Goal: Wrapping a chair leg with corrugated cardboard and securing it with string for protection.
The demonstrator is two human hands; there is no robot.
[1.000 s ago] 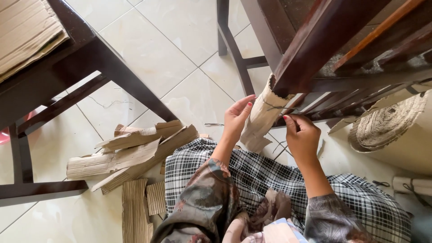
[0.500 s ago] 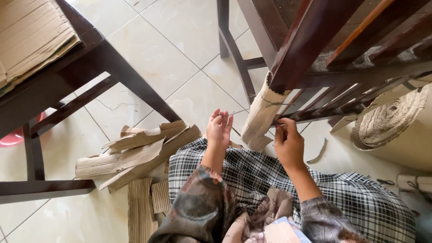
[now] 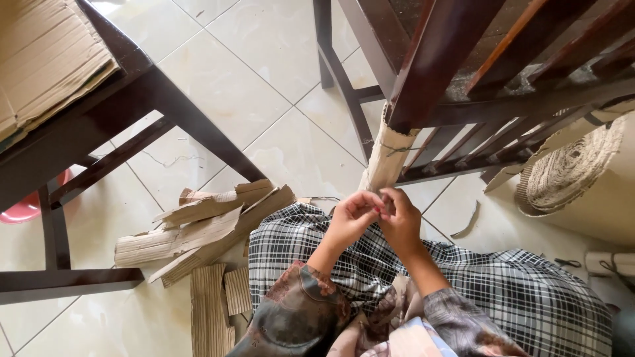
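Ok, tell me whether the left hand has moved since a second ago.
Yes. The left hand dropped from the cardboard-wrapped chair leg toward the lap, now meeting the right hand.

A sheet of brown corrugated cardboard point(image 3: 387, 158) is wrapped around the dark wooden chair leg point(image 3: 430, 59), standing tilted above the tiled floor. A thin string point(image 3: 400, 149) circles it near its ragged upper edge.

Left hand point(image 3: 352, 216), right hand point(image 3: 401, 221) meet below cardboard-wrapped chair leg point(image 3: 387, 155).
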